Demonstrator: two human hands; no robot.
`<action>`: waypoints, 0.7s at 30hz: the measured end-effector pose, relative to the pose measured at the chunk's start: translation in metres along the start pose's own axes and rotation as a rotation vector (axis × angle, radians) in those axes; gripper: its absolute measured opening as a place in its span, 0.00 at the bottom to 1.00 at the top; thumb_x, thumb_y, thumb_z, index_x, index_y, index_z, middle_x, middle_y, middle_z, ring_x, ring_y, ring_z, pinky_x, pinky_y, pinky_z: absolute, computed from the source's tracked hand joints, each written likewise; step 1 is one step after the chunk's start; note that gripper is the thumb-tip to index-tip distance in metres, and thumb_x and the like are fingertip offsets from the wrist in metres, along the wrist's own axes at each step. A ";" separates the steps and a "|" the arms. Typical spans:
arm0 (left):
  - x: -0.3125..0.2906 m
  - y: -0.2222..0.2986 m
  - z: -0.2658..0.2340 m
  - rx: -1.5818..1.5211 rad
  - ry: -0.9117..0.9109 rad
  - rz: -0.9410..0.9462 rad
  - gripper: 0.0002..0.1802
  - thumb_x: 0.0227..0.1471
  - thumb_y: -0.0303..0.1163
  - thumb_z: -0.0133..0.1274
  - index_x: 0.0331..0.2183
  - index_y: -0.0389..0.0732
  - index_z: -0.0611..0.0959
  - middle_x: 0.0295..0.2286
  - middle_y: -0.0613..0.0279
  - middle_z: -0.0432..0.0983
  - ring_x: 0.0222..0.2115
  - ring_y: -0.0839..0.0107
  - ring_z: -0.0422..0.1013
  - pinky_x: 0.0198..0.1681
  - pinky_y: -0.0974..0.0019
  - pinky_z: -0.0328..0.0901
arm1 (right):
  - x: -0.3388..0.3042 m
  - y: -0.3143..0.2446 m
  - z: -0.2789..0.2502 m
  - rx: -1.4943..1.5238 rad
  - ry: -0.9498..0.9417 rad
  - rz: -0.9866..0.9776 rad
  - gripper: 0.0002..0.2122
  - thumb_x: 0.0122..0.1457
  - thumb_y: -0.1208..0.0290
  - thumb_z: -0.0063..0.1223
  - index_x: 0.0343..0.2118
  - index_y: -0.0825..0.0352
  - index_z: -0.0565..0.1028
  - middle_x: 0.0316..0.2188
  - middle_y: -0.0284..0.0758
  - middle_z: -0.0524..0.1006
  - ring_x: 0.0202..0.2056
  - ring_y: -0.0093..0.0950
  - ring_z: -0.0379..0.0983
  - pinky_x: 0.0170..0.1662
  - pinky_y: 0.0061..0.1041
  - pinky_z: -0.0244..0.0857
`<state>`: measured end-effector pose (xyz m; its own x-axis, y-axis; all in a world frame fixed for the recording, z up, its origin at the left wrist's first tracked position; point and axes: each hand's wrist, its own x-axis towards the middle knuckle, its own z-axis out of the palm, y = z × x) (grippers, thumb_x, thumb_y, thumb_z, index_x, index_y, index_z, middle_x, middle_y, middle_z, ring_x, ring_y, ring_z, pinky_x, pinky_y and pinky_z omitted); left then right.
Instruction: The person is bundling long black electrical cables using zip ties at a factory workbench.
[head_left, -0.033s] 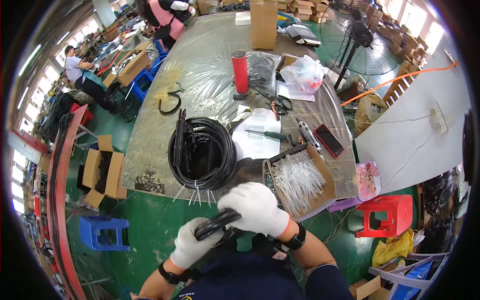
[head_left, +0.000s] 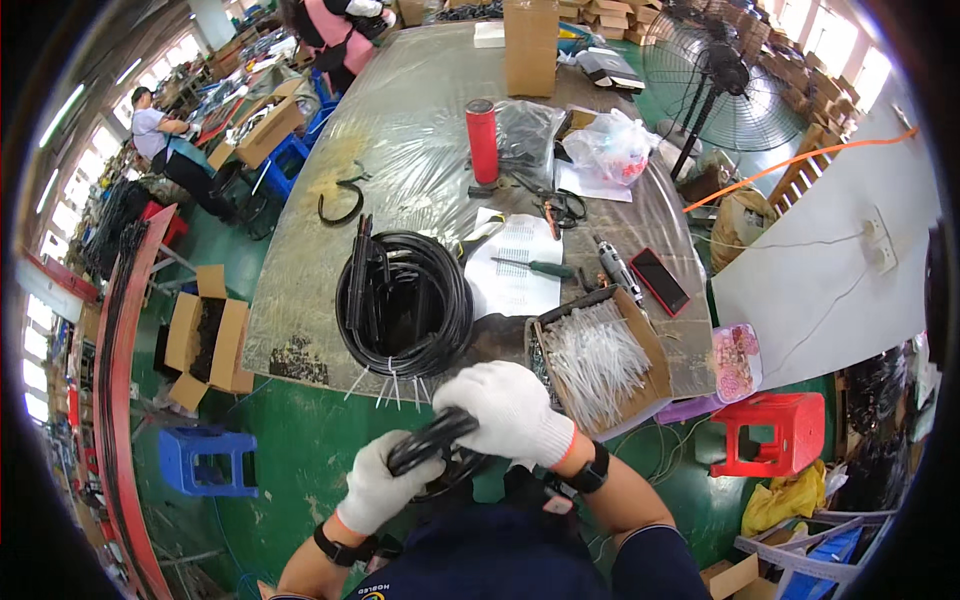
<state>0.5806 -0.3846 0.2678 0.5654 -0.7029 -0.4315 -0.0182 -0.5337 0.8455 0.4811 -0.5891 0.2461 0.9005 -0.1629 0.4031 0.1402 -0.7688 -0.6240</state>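
In front of my body, just off the table's near edge, both white-gloved hands grip a bundle of black cable [head_left: 432,441]. My left hand [head_left: 382,488] is closed round its lower left end. My right hand [head_left: 503,408], higher up, wraps over the other end, and its fingertips are partly hidden. Part of a cable loop hangs below, between the hands. On the table just beyond lies a large coil of black cable [head_left: 445,325], bound at its near side with several white cable ties [head_left: 393,376]. To its right, an open cardboard box [head_left: 650,350] holds loose cable ties.
A green-handled screwdriver [head_left: 550,269] rests on a printed sheet [head_left: 515,295]. A power tool [head_left: 618,268] and a red-edged phone [head_left: 660,281] lie to the right. Farther back stand a red cylinder [head_left: 482,145] and a fan [head_left: 720,72]. Stools, blue [head_left: 207,460] and red [head_left: 768,432], flank the table.
The cable bundle has shifted and turned slightly between my hands, and more of the lower loop shows. Both hands keep their hold. Things on the table lie as before.
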 end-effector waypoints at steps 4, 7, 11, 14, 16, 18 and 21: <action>-0.006 -0.025 0.005 0.001 0.007 -0.173 0.19 0.47 0.40 0.68 0.35 0.35 0.84 0.22 0.67 0.78 0.23 0.83 0.72 0.27 0.73 0.67 | -0.023 0.030 -0.022 -0.039 -0.191 0.116 0.29 0.43 0.53 0.69 0.48 0.59 0.76 0.40 0.39 0.79 0.44 0.40 0.77 0.46 0.38 0.70; -0.023 -0.029 0.003 0.122 0.118 -0.282 0.21 0.47 0.43 0.68 0.35 0.35 0.84 0.20 0.67 0.77 0.21 0.81 0.71 0.27 0.72 0.67 | -0.097 0.076 -0.039 -0.370 -0.214 0.927 0.26 0.54 0.42 0.58 0.41 0.62 0.81 0.40 0.44 0.82 0.42 0.43 0.79 0.45 0.42 0.72; -0.031 -0.061 -0.009 0.175 0.212 -0.295 0.20 0.44 0.40 0.67 0.36 0.35 0.85 0.20 0.66 0.76 0.22 0.78 0.72 0.28 0.70 0.68 | -0.133 0.113 -0.026 -0.640 -0.266 1.195 0.20 0.55 0.48 0.58 0.40 0.60 0.82 0.38 0.42 0.82 0.41 0.41 0.80 0.44 0.41 0.73; -0.038 -0.066 -0.017 0.165 0.254 -0.243 0.19 0.44 0.38 0.66 0.36 0.35 0.85 0.20 0.66 0.76 0.22 0.79 0.71 0.27 0.70 0.67 | -0.150 0.128 -0.006 -0.611 -0.240 1.179 0.15 0.54 0.56 0.62 0.37 0.62 0.81 0.37 0.41 0.82 0.40 0.42 0.80 0.42 0.40 0.72; -0.041 -0.069 -0.024 0.129 0.258 -0.198 0.18 0.44 0.38 0.66 0.36 0.35 0.85 0.20 0.66 0.76 0.22 0.79 0.71 0.27 0.70 0.67 | -0.153 0.125 -0.008 -0.553 -0.163 1.146 0.14 0.54 0.57 0.62 0.37 0.61 0.81 0.36 0.41 0.82 0.40 0.42 0.80 0.42 0.40 0.72; -0.041 -0.068 -0.029 0.045 0.289 -0.163 0.18 0.45 0.37 0.66 0.36 0.36 0.85 0.20 0.67 0.76 0.22 0.80 0.71 0.27 0.70 0.67 | -0.155 0.119 -0.009 -0.533 -0.043 1.093 0.12 0.54 0.58 0.61 0.37 0.59 0.82 0.35 0.40 0.82 0.38 0.42 0.79 0.42 0.40 0.71; -0.040 -0.074 -0.040 0.085 0.227 -0.154 0.17 0.45 0.36 0.65 0.37 0.36 0.86 0.21 0.68 0.77 0.22 0.81 0.71 0.27 0.71 0.67 | -0.162 0.115 -0.009 -0.460 0.057 1.094 0.11 0.54 0.60 0.61 0.37 0.58 0.82 0.35 0.38 0.83 0.38 0.40 0.79 0.41 0.38 0.71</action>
<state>0.5925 -0.2981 0.2348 0.7368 -0.4923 -0.4634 0.0184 -0.6706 0.7416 0.3476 -0.6569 0.1146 0.4286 -0.8895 -0.1583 -0.8637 -0.3520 -0.3609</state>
